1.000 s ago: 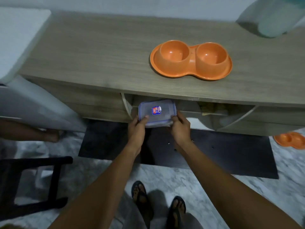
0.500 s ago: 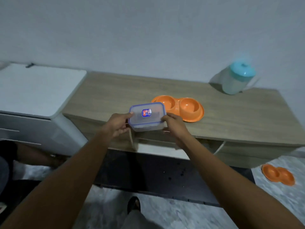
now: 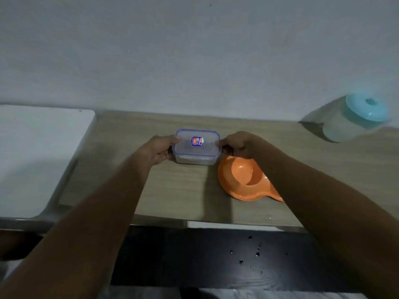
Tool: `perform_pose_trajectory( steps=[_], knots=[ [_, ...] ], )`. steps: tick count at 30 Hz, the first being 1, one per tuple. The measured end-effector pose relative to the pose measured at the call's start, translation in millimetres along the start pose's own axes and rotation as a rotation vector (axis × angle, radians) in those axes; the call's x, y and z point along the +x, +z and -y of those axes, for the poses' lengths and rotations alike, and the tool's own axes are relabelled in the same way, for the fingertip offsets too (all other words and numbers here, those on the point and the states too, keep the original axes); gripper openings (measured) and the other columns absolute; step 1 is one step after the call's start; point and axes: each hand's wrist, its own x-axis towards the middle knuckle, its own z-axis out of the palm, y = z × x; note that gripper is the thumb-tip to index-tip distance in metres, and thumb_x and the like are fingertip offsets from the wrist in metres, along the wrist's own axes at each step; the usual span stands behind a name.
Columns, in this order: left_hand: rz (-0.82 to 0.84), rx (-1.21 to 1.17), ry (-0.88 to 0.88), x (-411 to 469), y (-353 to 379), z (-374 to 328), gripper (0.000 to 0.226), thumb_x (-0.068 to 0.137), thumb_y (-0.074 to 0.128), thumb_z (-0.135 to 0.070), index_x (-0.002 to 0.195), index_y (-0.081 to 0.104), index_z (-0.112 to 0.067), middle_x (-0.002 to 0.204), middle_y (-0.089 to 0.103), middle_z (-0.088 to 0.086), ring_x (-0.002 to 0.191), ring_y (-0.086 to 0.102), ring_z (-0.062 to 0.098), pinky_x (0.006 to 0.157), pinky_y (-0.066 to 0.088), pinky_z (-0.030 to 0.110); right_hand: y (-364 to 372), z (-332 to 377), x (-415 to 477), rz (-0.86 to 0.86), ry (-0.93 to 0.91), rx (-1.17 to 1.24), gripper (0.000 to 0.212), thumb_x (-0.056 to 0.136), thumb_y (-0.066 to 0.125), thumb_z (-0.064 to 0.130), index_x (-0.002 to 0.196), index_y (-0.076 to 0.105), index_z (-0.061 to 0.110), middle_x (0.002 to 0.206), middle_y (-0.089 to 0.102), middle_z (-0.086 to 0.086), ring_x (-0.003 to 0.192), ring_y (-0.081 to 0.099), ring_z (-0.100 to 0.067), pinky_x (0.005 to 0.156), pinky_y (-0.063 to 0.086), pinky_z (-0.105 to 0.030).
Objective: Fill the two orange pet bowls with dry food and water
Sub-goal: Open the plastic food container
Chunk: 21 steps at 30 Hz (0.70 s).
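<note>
Plain grey wall (image 3: 194, 50); wooden counter (image 3: 183, 190); white unit (image 3: 32, 158) at left (dim light).

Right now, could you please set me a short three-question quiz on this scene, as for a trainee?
1. True or false: the clear plastic container has its lid off.
2. What stands at the wooden counter's far right? A a jug with a teal lid; B a kettle; C a pan.
3. Fill in: the orange double pet bowl lies to the container's ____.
Key: 1 false; 2 A; 3 right.
</note>
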Motion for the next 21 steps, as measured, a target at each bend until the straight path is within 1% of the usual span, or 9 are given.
perform_pose_trajectory(
  steps=[4,6,9,11,13,15,18,20,21],
  knots=[
    [0.058,-0.016,-0.034,28,-3,-2,0.014,0.095,0.058,-0.011,0.106,0.065,-0.006,0.099,0.063,0.012,0.076,0.06,0.019,0.071,0.049,0.033,-6,8,21,0.083,0.083,0.056,0.03,0.103,0.054,0.009,0.074,0.052,0.009,0.053,0.054,-0.002,0.059,0.041,-0.01,0.046,0.042,-0.013],
    [0.089,-0.02,-0.063,34,-6,-4,0.012,0.095,0.059,-0.013,0.104,0.064,-0.009,0.095,0.063,0.009,0.076,0.059,0.016,0.071,0.047,0.029,-12,5,26,0.153,0.116,0.073,0.023,0.102,0.055,0.01,0.079,0.057,0.01,0.052,0.055,0.002,0.056,0.043,-0.007,0.048,0.042,-0.013],
    [0.126,-0.047,-0.098,31,-5,-4,0.007,0.096,0.058,-0.013,0.098,0.064,-0.011,0.085,0.064,0.006,0.073,0.058,0.015,0.069,0.046,0.026,-17,-1,31,0.174,0.156,0.165,0.013,0.099,0.062,0.009,0.086,0.063,0.01,0.07,0.058,0.001,0.059,0.047,-0.006,0.05,0.045,-0.013],
    [0.099,-0.031,-0.072,28,-5,-3,0.012,0.096,0.058,-0.012,0.106,0.064,-0.007,0.082,0.064,0.007,0.072,0.059,0.017,0.069,0.047,0.028,-15,2,27,0.129,0.155,0.138,0.016,0.095,0.067,0.012,0.08,0.062,0.012,0.063,0.054,0.002,0.051,0.043,-0.005,0.049,0.037,-0.014],
    [0.071,0.034,-0.038,24,-7,-3,0.026,0.095,0.061,-0.013,0.116,0.063,0.002,0.085,0.066,0.01,0.074,0.061,0.021,0.075,0.051,0.034,-11,7,20,0.01,0.107,0.087,0.025,0.09,0.074,0.012,0.07,0.059,0.01,0.053,0.05,0.0,0.042,0.04,-0.005,0.043,0.035,-0.014],
    [0.05,0.123,0.004,17,-5,-7,0.03,0.092,0.065,-0.014,0.116,0.064,0.004,0.09,0.068,0.013,0.075,0.065,0.024,0.078,0.057,0.04,-8,14,7,-0.166,0.002,-0.169,0.035,0.083,0.082,0.019,0.062,0.058,0.006,0.053,0.055,-0.006,0.04,0.047,-0.009,0.039,0.039,-0.018],
    [-0.164,0.402,0.179,12,-1,-19,0.038,0.079,0.078,-0.017,0.113,0.062,-0.008,0.1,0.066,0.01,0.083,0.066,0.024,0.068,0.055,0.032,2,14,-10,-0.405,-0.136,-0.676,0.045,0.073,0.086,0.044,0.072,0.061,0.006,0.067,0.062,-0.004,0.065,0.059,-0.02,0.054,0.039,-0.028],
    [-0.239,0.587,0.312,14,5,-30,0.043,0.074,0.08,-0.024,0.113,0.063,-0.017,0.101,0.069,0.005,0.092,0.066,0.021,0.072,0.048,0.027,20,6,-23,-0.552,-0.214,-0.6,0.05,0.071,0.086,0.047,0.087,0.061,0.007,0.08,0.062,-0.006,0.08,0.058,-0.026,0.063,0.037,-0.032],
    [-0.199,0.643,0.359,17,10,-35,0.039,0.075,0.079,-0.027,0.11,0.066,-0.018,0.1,0.071,0.004,0.095,0.067,0.02,0.077,0.049,0.027,33,0,-29,-0.599,-0.25,-0.472,0.048,0.07,0.085,0.048,0.082,0.062,0.007,0.076,0.063,-0.005,0.078,0.06,-0.026,0.063,0.04,-0.033]
  ],
)
